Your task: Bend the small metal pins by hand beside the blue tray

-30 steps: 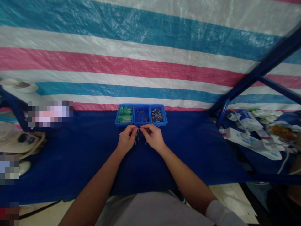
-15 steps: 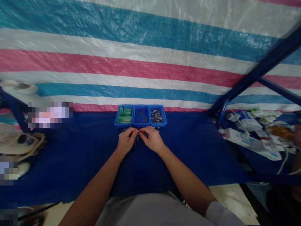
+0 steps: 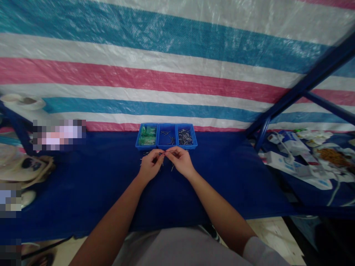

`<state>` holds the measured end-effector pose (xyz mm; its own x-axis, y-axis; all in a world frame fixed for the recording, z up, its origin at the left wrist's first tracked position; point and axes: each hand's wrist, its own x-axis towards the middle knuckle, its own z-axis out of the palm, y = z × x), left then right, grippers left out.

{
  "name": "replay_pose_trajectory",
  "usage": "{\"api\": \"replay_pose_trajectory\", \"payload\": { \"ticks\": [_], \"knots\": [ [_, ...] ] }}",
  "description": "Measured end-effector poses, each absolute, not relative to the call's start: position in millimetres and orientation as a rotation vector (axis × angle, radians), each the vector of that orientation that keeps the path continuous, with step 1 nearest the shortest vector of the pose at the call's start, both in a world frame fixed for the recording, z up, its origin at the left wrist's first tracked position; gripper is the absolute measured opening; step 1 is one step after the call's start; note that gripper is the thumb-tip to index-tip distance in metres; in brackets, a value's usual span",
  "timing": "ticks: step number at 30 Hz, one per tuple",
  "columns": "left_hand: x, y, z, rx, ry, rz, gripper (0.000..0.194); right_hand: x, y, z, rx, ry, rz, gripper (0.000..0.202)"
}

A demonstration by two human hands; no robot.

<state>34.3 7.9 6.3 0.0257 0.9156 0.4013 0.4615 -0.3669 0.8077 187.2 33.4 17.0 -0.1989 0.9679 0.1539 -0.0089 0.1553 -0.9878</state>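
My left hand [image 3: 151,163] and my right hand [image 3: 179,160] meet fingertip to fingertip just in front of a row of blue bins. Both are closed in a pinch; what lies between the fingertips is too small to name. Thin dark metal pieces, like small screws or pins, stick out around and below the fingers on the dark blue cloth [image 3: 163,199]. The left bin [image 3: 137,145] holds small green-tinted packets [image 3: 148,136]. A few thin metal pieces [image 3: 172,140] lie in the middle bin [image 3: 166,146]. Many more metal pieces [image 3: 185,136] fill the right bin [image 3: 195,143].
A striped plastic sheet [image 3: 166,81] hangs behind the table. Blue metal frame bars [image 3: 294,90] slant up at the right. Beyond them are a white power strip [image 3: 280,162], boxes and a bag of brown food [image 3: 331,157]. A basket [image 3: 41,171] stands at the left.
My fingertips have shifted slightly, with the right hand a little higher and its fingers straighter. The bins and their contents look the same.
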Motion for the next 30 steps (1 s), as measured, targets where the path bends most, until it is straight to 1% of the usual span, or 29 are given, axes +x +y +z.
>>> {"api": "replay_pose_trajectory", "payload": {
  "ticks": [3,8,16,21,30],
  "knots": [
    [34,8,6,1.839,1.464,1.284,0.021,188,33,18,-1.017,-1.462,1.208,0.021],
    [33,8,9,1.889,1.53,1.251,0.025,191,28,25,-1.093,-1.602,1.059,0.02],
    [33,7,5,1.835,1.395,1.277,0.022,193,28,28,-1.138,-1.671,1.006,0.033],
    [35,8,5,1.87,1.426,1.282,0.02,193,29,25,-1.155,-1.672,1.037,0.038],
    [32,9,9,1.942,1.595,1.223,0.034,193,27,25,-1.127,-1.746,1.042,0.037]
  ]
}}
